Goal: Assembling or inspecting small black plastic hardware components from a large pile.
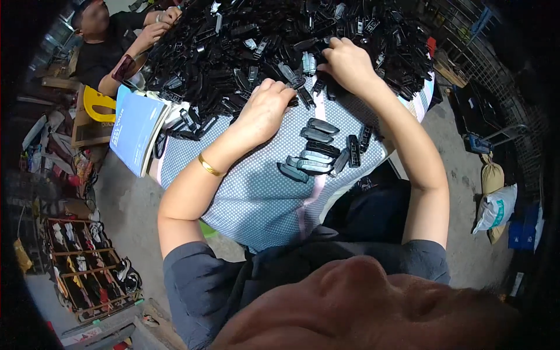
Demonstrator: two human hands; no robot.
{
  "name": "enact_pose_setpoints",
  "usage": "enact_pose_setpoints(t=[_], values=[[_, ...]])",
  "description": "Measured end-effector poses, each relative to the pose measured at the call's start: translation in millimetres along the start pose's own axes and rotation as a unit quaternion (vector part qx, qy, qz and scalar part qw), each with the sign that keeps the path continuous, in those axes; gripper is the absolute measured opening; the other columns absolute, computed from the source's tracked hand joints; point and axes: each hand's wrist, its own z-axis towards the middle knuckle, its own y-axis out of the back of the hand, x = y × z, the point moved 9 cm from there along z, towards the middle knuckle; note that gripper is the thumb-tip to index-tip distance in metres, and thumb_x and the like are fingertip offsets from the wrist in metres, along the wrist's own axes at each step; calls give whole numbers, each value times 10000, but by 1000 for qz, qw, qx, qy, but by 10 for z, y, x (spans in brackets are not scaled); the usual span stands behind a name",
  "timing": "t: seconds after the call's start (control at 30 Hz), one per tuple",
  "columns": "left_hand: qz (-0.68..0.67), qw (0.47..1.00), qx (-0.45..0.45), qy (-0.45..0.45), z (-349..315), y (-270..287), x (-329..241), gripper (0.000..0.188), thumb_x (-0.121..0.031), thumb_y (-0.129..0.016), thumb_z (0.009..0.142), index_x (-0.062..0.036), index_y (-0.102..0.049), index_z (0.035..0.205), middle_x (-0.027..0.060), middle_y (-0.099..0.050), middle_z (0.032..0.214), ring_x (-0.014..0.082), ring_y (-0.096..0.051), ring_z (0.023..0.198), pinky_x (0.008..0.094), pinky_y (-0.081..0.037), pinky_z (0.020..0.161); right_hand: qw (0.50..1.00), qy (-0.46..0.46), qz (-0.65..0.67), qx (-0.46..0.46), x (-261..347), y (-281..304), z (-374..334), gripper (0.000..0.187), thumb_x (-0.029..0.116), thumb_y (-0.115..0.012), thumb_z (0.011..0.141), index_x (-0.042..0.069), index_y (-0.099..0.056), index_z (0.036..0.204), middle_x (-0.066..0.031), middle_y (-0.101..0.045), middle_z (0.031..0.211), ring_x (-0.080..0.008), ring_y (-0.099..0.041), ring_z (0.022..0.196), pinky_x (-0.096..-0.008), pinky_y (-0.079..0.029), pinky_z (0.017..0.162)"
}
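A large heap of small black plastic parts (221, 70), long and clip-like, covers the far side of a table with a blue-white patterned cloth (251, 189). My left hand (265, 111) is at the near edge of the heap, its fingers curled together; whatever they hold is hidden. Farther right, my right hand (350, 65) reaches into the heap with bent fingers and thumb drawn in, and what lies between them is not clear. Nearer to me, several grey and black parts (318, 157) lie in a loose group on the cloth, mostly side by side.
A blue notebook (137, 131) lies at the table's left edge. Across the heap at the far left, another person's hands (157, 29) work at the parts. A yellow stool (99, 105) and a wooden rack (87, 265) stand to the left; sacks (496, 204) are on the right floor.
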Motion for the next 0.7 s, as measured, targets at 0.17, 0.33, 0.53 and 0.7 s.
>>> enact_pose_setpoints(t=[0.17, 0.33, 0.53, 0.7], values=[[-160, 981, -25, 110, 5, 94, 149, 238, -68, -680, 715, -18, -611, 936, 110, -566, 847, 243, -546, 819, 325, -449, 760, 998, 13, -56, -19, 52, -145, 77, 153, 132, -637, 680, 49, -640, 809, -81, -578, 851, -239, -556, 846, -354, -504, 686], [-227, 963, -32, 140, 10, 93, 335, 213, -93, -641, 772, -29, -639, 976, 66, -563, 872, 162, -537, 813, 263, -432, 736, 968, -13, 206, -141, 9, 447, -169, 239, 109, -584, 759, 15, -578, 978, -94, -617, 849, -231, -604, 804, -307, -494, 707], [-593, 778, -121, 171, 4, 5, 369, 376, 49, -594, 732, -2, -535, 1100, 78, -538, 1037, 142, -546, 928, 242, -450, 808, 772, -87, 629, 29, 325, 161, -395, 269, 78, -446, 919, -19, -474, 1168, -65, -632, 851, -104, -614, 731, -222, -496, 638], [-699, 674, -126, 204, -11, -62, 432, 300, 21, -614, 802, 38, -526, 1088, 89, -603, 977, 134, -589, 869, 248, -498, 794, 759, -142, 634, -29, 332, 207, -453, 217, 123, -537, 899, -31, -602, 1038, -59, -644, 791, -102, -609, 613, -201, -500, 534]])
